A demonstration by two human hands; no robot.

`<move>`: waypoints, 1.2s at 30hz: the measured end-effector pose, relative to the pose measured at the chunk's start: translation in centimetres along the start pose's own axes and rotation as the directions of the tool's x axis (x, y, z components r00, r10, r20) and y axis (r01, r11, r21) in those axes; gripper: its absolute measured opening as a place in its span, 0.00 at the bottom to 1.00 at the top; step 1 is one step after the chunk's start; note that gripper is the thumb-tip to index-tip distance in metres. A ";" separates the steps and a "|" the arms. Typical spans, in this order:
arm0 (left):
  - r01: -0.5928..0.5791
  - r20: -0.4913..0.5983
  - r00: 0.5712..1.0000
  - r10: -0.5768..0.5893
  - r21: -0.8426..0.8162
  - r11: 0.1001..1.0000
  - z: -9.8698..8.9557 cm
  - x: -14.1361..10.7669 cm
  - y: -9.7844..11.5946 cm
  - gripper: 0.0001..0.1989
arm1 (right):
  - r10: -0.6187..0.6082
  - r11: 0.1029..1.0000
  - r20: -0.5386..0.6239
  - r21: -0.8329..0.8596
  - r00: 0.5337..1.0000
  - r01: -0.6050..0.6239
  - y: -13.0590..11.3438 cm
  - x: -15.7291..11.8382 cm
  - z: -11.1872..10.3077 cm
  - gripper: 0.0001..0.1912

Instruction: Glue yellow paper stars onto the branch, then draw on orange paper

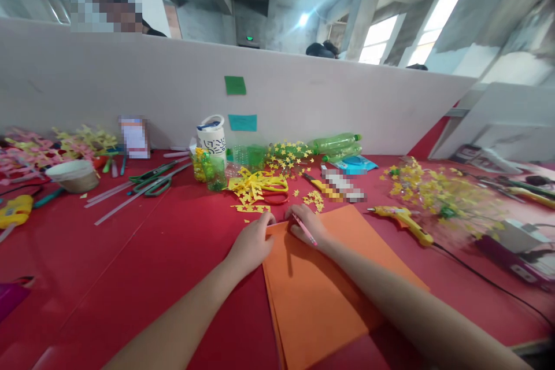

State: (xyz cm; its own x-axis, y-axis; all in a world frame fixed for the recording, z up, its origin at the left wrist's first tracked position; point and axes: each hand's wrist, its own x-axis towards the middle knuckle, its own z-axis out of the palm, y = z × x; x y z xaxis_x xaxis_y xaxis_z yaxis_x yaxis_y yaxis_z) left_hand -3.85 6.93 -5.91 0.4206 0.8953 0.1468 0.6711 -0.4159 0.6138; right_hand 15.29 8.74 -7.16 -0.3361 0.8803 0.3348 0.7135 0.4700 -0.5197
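The right hand (309, 222) has a pink pencil (306, 230) held in its curled fingers, the shaft slanting across the back of the fingers, and rests at the upper edge of the orange sheets (321, 295). The left hand (254, 244) is partly closed at their upper left corner, thumb toward the paper; whether it truly pinches the corner, I cannot tell. The sheets lie flat on the red table (173, 277), stacked slightly out of line along the left edge, under the right forearm.

The step in hand looks like steadying or lining up the paper by its top edge. From here, a clean alignment calls for even pressure at that edge, with the pencil kept from marking the surface.

Just beyond the hands are yellow star cutouts (315, 199) and scissors with a yellow handle (277, 187). A yellow glue gun (420, 232) lies to the right of the paper, its cord running off toward the near right side.
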 end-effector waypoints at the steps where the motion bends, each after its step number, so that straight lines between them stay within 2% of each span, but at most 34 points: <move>1: 0.009 -0.029 1.000 -0.009 0.007 1.000 -0.1 0.1 -0.3 0.12 | -0.005 1.000 0.002 0.009 1.000 0.005 0.2 0.7 0.2 0.15; 4: 0.038 -0.105 0.994 -0.039 -0.010 0.999 -0.7 0.5 -1.4 0.17 | -0.027 0.999 0.004 0.032 1.000 0.027 0.8 2.8 0.9 0.15; 8: 0.003 -0.121 0.993 -0.012 -0.074 0.997 -1.4 0.6 -2.5 0.22 | -0.043 0.997 -0.002 0.070 0.999 0.043 1.2 4.4 1.4 0.13; 13: -0.064 -0.135 0.990 0.049 -0.110 0.992 -1.5 0.6 -2.8 0.24 | 0.021 0.990 -0.074 0.140 0.997 -0.011 0.2 3.8 0.1 0.12; 15: -0.099 -0.126 0.988 0.084 -0.111 0.989 -1.6 0.7 -2.9 0.22 | 0.083 0.978 -0.103 0.199 0.991 -0.061 -0.9 3.0 -0.7 0.07; 16: -0.107 -0.118 0.989 0.094 -0.109 0.988 -1.6 0.8 -2.9 0.21 | 0.106 0.969 -0.084 0.232 0.991 -0.084 -1.5 2.4 -1.0 0.06; 18: -0.108 -0.096 0.991 0.098 -0.104 0.989 -1.7 1.0 -3.1 0.19 | 0.136 0.933 0.007 0.335 0.991 -0.131 -2.8 1.1 -1.2 0.17; 20: -0.105 -0.083 0.992 0.097 -0.093 0.990 -1.9 1.1 -3.4 0.20 | 0.157 0.742 0.224 0.616 0.962 -0.265 -3.9 -0.2 -1.1 0.12; 21: -0.103 -0.076 0.992 0.096 -0.087 0.991 -2.1 1.0 -3.6 0.20 | 0.132 0.667 0.298 0.679 0.945 -0.307 -4.3 -0.7 -0.9 0.09; 23: -0.101 -0.035 0.994 0.099 -0.083 0.991 -2.4 0.9 -3.8 0.18 | 0.115 0.613 0.351 0.711 0.929 -0.344 -4.8 -1.4 -0.5 0.06; 28: -0.097 0.126 0.986 0.108 -0.084 0.992 -3.0 0.7 -4.1 0.25 | 0.109 0.676 0.307 0.674 0.945 -0.297 -4.8 -2.0 0.0 0.05; 32: -0.082 0.153 0.984 0.092 -0.072 0.994 -3.0 0.7 -4.1 0.26 | 0.109 0.718 0.262 0.647 0.959 -0.258 -4.6 -2.6 0.4 0.03; 36: -0.093 0.152 0.983 0.105 -0.082 0.992 -2.9 0.7 -4.3 0.26 | 0.176 0.694 0.267 0.649 0.947 -0.312 -4.6 -2.9 1.0 0.04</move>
State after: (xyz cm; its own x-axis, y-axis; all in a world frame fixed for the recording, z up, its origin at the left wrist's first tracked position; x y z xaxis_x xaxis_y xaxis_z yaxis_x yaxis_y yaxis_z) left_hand -8.17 9.77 -6.17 0.5764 0.8121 0.0908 0.5764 -0.4829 0.6593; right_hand 12.40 4.07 -6.50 -0.3573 0.9339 0.0157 0.2005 0.0931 -0.9753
